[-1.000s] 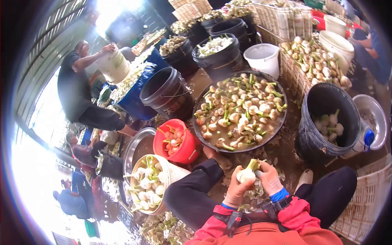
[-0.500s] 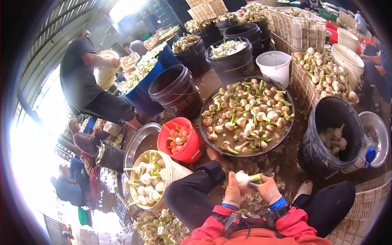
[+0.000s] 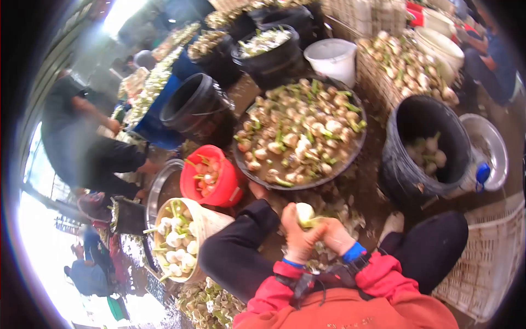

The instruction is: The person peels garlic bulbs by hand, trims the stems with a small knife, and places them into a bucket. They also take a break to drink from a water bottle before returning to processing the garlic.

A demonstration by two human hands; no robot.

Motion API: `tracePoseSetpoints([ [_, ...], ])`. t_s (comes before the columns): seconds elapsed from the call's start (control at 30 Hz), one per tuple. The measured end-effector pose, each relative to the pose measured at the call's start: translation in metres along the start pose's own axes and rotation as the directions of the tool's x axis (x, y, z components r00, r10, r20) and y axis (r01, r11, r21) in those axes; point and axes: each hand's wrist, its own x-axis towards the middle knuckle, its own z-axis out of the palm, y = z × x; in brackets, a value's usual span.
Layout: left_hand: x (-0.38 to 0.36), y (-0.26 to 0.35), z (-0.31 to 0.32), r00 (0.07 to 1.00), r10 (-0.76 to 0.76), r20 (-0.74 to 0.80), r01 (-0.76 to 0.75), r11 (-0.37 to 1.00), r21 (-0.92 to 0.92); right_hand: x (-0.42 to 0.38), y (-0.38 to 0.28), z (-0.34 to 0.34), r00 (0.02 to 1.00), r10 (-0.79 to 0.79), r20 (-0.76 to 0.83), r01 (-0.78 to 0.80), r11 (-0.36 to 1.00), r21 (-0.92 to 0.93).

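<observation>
A pale garlic bulb is gripped in my left hand, upright between thumb and fingers above my lap. My right hand is closed and pressed against the bulb's lower side by the greenish stalk. The short dark tool visible in this hand a moment ago is now hidden behind the fingers. Ahead stands a wide dark basin of unpeeled garlic in murky water. To my left are a cream bucket of cleaned white bulbs and a red bucket holding more bulbs.
A black bucket with a few bulbs stands at right, beside a metal bowl and a plastic crate. Peelings lie on the floor at left. Another person stands at far left; others sit farther off.
The garlic bulb has been turned from lying sideways to upright, and my hands have come closer together. The view has shifted, so the surroundings appear farther left and higher.
</observation>
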Motion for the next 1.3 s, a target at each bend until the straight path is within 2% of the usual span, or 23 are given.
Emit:
tracePoseSetpoints([
  [0.07, 0.005, -0.003, 0.0, 0.93, -0.361, 0.065, 0.36, 0.866, -0.346, 0.004, 0.009, 0.01, 0.961, 0.275, 0.036, -0.261, 0.941, -0.215],
  [0.1, 0.011, -0.003, -0.002, 0.868, -0.489, 0.088, 0.462, 0.729, -0.506, 0.0, -0.002, 0.011, 0.938, 0.345, 0.042, -0.343, 0.938, -0.045],
  [0.13, 0.017, -0.002, -0.007, 0.789, -0.602, 0.127, 0.528, 0.557, -0.641, -0.001, -0.013, 0.005, 0.939, 0.343, -0.014, -0.337, 0.913, -0.23],
  [0.2, 0.023, -0.003, -0.02, 0.631, -0.739, 0.236, 0.623, 0.302, -0.722, 0.001, -0.001, -0.008, 0.961, 0.256, -0.102, -0.254, 0.967, 0.033],
  [0.3, 0.013, 0.003, -0.018, 0.606, -0.747, 0.274, 0.644, 0.257, -0.721, 0.011, 0.049, -0.031, 0.933, 0.199, -0.301, -0.276, 0.93, -0.241],
  [0.4, -0.002, 0.004, -0.035, 0.534, -0.572, 0.623, 0.752, -0.015, -0.659, 0.014, 0.089, -0.07, 0.822, 0.196, -0.535, -0.429, 0.832, -0.353],
  [0.47, -0.001, 0.039, -0.037, 0.542, -0.623, 0.564, 0.736, 0.028, -0.677, 0.007, 0.097, -0.087, 0.793, 0.283, -0.539, -0.492, 0.82, -0.294],
  [0.5, 0.0, 0.036, -0.037, 0.541, -0.621, 0.566, 0.74, 0.031, -0.672, 0.008, 0.109, -0.091, 0.835, 0.34, -0.432, -0.528, 0.715, -0.458],
  [0.53, 0.0, 0.029, -0.037, 0.633, -0.579, 0.513, 0.693, 0.129, -0.71, 0.008, 0.117, -0.092, 0.851, 0.41, -0.328, -0.523, 0.593, -0.613],
  [0.6, 0.002, 0.015, -0.043, 0.754, -0.447, 0.481, 0.64, 0.332, -0.693, 0.006, 0.105, -0.067, 0.915, 0.279, -0.29, -0.403, 0.64, -0.655],
  [0.7, 0.009, 0.024, -0.042, 0.761, -0.454, 0.464, 0.647, 0.482, -0.59, 0.009, 0.057, -0.046, 0.941, 0.26, -0.217, -0.331, 0.839, -0.431],
  [0.73, 0.009, 0.025, -0.04, 0.795, -0.413, 0.444, 0.605, 0.597, -0.527, 0.004, 0.029, -0.041, 0.925, 0.365, -0.105, -0.371, 0.927, -0.049],
  [0.77, 0.009, 0.026, -0.037, 0.827, -0.365, 0.428, 0.547, 0.702, -0.457, 0.0, 0.005, -0.038, 0.912, 0.409, 0.041, -0.398, 0.854, 0.335],
  [0.87, 0.007, 0.015, -0.036, 0.784, -0.281, 0.554, 0.532, 0.763, -0.367, 0.005, -0.001, -0.03, 0.94, 0.34, 0.022, -0.311, 0.83, 0.463],
  [0.93, 0.005, 0.007, -0.029, 0.853, -0.173, 0.492, 0.369, 0.867, -0.335, 0.008, 0.006, -0.024, 0.959, 0.285, -0.004, -0.253, 0.856, 0.452],
  [0.97, 0.005, 0.005, -0.027, 0.901, -0.053, 0.43, 0.192, 0.938, -0.287, 0.007, 0.005, -0.022, 0.98, 0.165, -0.111, -0.142, 0.972, 0.186],
  [1.0, 0.005, 0.005, -0.027, 0.901, -0.05, 0.431, 0.188, 0.94, -0.285, 0.007, 0.004, -0.021, 0.983, 0.017, -0.18, -0.036, 0.994, -0.104],
  [1.07, 0.008, 0.017, -0.027, 0.875, -0.259, 0.41, 0.476, 0.619, -0.625, -0.001, -0.024, -0.019, 0.98, -0.003, -0.201, -0.006, 0.999, -0.046],
  [1.1, 0.01, 0.022, -0.026, 0.879, -0.296, 0.374, 0.476, 0.491, -0.73, -0.002, -0.029, -0.019, 0.978, 0.019, -0.206, 0.025, 0.978, 0.209],
  [1.13, 0.012, 0.021, -0.027, 0.881, -0.293, 0.371, 0.471, 0.494, -0.731, -0.002, -0.034, -0.018, 0.978, 0.043, -0.202, 0.054, 0.892, 0.449],
  [1.2, 0.014, 0.01, -0.032, 0.755, -0.481, 0.446, 0.569, 0.141, -0.81, 0.0, -0.044, -0.024, 0.982, 0.091, -0.163, 0.01, 0.849, 0.529],
  [1.27, 0.016, 0.003, -0.029, 0.735, -0.546, 0.403, 0.537, 0.105, -0.837, 0.002, -0.046, -0.03, 0.99, 0.012, -0.143, 0.105, 0.619, 0.779],
  [1.3, 0.015, 0.0, -0.032, 0.667, -0.556, 0.496, 0.556, -0.073, -0.828, 0.005, -0.043, -0.035, 0.983, -0.049, -0.177, 0.174, 0.55, 0.817],
])
